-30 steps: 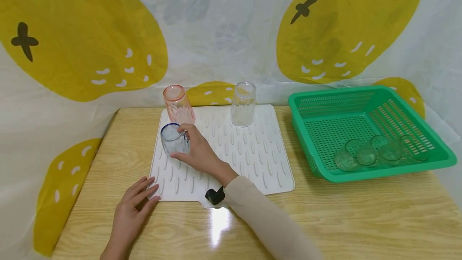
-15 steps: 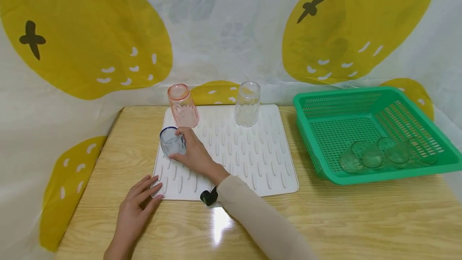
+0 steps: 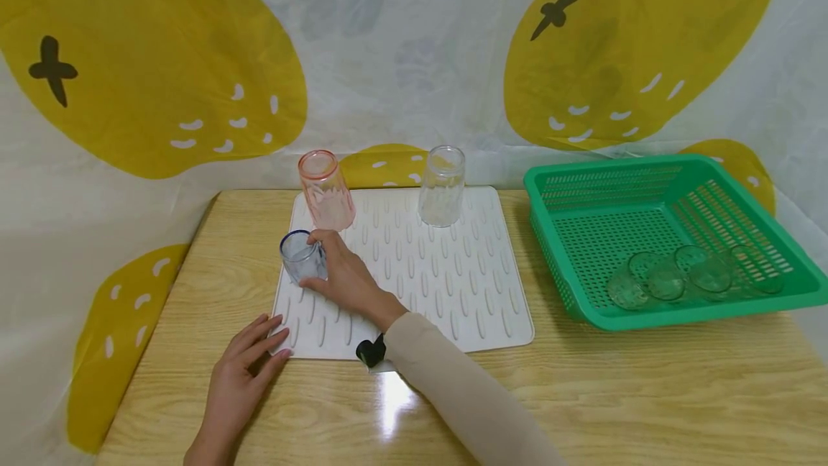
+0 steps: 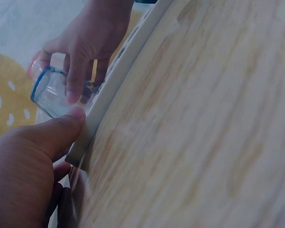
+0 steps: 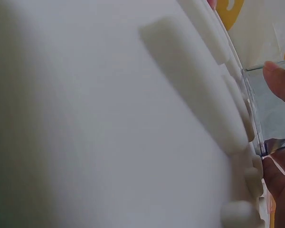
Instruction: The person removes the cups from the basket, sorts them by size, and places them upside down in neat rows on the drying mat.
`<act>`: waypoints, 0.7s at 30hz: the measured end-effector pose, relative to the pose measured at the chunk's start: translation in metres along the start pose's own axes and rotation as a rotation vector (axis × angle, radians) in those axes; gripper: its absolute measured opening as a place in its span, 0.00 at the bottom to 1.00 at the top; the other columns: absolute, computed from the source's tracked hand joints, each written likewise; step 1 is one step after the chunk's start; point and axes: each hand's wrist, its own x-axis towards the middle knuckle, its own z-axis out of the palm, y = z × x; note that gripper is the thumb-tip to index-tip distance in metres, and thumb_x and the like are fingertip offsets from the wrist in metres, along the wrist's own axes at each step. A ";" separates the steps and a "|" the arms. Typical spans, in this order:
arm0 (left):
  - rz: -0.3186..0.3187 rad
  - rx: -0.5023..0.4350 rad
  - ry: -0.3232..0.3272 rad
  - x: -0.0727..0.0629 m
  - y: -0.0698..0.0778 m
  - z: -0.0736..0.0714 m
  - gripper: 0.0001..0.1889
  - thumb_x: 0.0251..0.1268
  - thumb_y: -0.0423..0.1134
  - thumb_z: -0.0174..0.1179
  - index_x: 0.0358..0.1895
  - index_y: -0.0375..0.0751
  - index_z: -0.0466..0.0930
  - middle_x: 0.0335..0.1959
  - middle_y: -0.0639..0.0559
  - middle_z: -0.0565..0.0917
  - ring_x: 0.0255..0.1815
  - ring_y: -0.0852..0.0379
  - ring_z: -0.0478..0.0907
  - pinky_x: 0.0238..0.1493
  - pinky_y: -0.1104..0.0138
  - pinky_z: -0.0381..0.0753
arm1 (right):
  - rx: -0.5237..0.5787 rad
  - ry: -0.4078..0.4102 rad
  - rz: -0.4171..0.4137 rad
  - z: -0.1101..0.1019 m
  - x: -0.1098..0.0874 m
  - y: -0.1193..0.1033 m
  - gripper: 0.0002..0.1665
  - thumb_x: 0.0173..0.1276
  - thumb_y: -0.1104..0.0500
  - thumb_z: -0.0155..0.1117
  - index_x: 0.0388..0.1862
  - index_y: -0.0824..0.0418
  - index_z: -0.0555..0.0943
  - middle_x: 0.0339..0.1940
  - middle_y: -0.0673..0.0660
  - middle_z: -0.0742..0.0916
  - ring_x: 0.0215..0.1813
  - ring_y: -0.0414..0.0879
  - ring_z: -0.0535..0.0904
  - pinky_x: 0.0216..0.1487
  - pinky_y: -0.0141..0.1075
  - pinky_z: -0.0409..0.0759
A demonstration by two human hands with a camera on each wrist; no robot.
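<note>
A small clear glass with a blue rim (image 3: 299,256) is at the left side of the white ridged mat (image 3: 394,300), rim up. My right hand (image 3: 349,275) grips it from the right, thumb on the near side. In the right wrist view the glass (image 5: 273,111) has its base against the mat's ridges. My left hand (image 3: 242,372) rests at the mat's near left corner, fingers spread and touching the edge. The left wrist view has its thumb (image 4: 57,135) lying along that edge. Behind the blue-rimmed glass, a pink-rimmed glass (image 3: 326,196) stands on the mat.
A taller clear glass (image 3: 443,189) stands at the mat's back, right of the pink-rimmed one. On the right, a green plastic basket (image 3: 647,318) holds several clear glasses (image 3: 666,282) lying on their sides. Printed cloth (image 3: 401,56) hangs behind the wooden table (image 3: 647,394).
My right hand has moved the blue-rimmed glass slightly left and nearer on the mat, away from the pink-rimmed glass. My left hand has stayed at the mat's corner. The head view shifted slightly.
</note>
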 end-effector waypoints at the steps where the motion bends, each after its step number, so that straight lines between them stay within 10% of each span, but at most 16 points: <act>1: -0.001 -0.001 -0.001 0.000 0.000 0.000 0.21 0.42 0.24 0.74 0.45 0.36 0.86 0.54 0.47 0.81 0.62 0.46 0.70 0.66 0.78 0.55 | -0.009 -0.005 -0.001 0.000 0.000 0.000 0.42 0.57 0.49 0.74 0.60 0.52 0.56 0.58 0.54 0.72 0.47 0.45 0.76 0.46 0.34 0.78; 21: 0.008 0.003 0.002 -0.001 0.000 0.000 0.21 0.42 0.24 0.74 0.46 0.36 0.86 0.54 0.47 0.81 0.62 0.46 0.70 0.66 0.79 0.55 | -0.012 -0.029 0.009 -0.001 -0.003 0.002 0.42 0.57 0.47 0.73 0.63 0.49 0.58 0.60 0.51 0.70 0.49 0.43 0.75 0.45 0.36 0.79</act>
